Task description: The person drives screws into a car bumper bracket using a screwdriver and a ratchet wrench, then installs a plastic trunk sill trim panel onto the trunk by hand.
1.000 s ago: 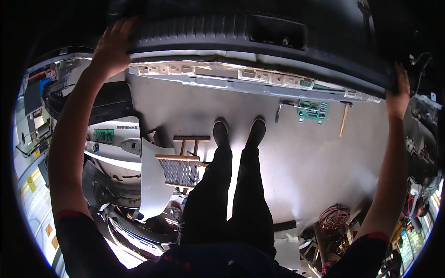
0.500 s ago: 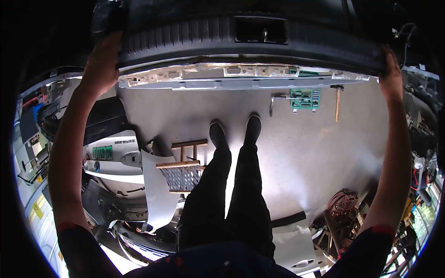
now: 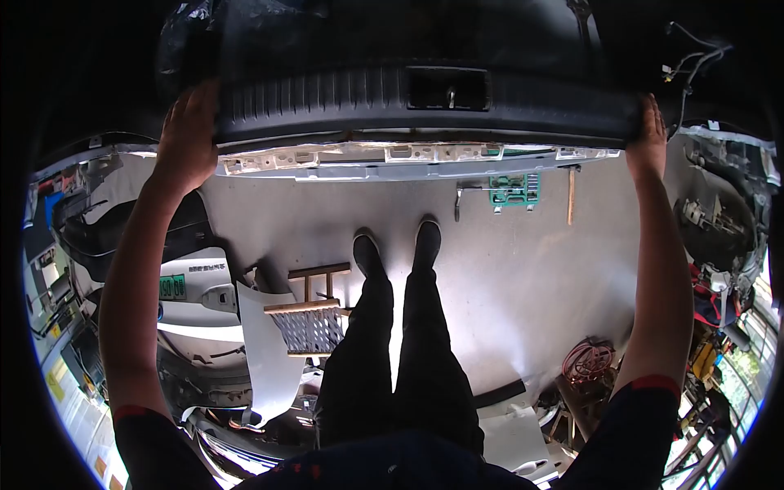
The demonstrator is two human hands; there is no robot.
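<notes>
A long black ribbed trunk sill trim (image 3: 327, 102) spans the top of the view, with a rectangular latch opening (image 3: 448, 88) near its middle. My left hand (image 3: 188, 143) is closed at its left end, the fingertips partly lost in shadow. At the opposite end my right hand (image 3: 648, 139) grips the trim, its fingers over the top. Just below the trim runs the car's bare rear body edge (image 3: 425, 153), pale metal with holes. Whether the trim touches that edge along its whole length I cannot tell.
On the floor lie a green socket set (image 3: 514, 189), a ratchet (image 3: 458, 202) and a hammer (image 3: 571, 196). A woven folding stool (image 3: 306, 327) stands left of my legs, beside removed body panels (image 3: 269, 351). Loose wiring (image 3: 694, 61) hangs at upper right; a coiled hose (image 3: 588, 359) lies lower right.
The view has shifted, so the trim and floor items sit lower and farther left. The trim looks slightly smaller, and more of the dark trunk interior shows. Both hands stay at its ends.
</notes>
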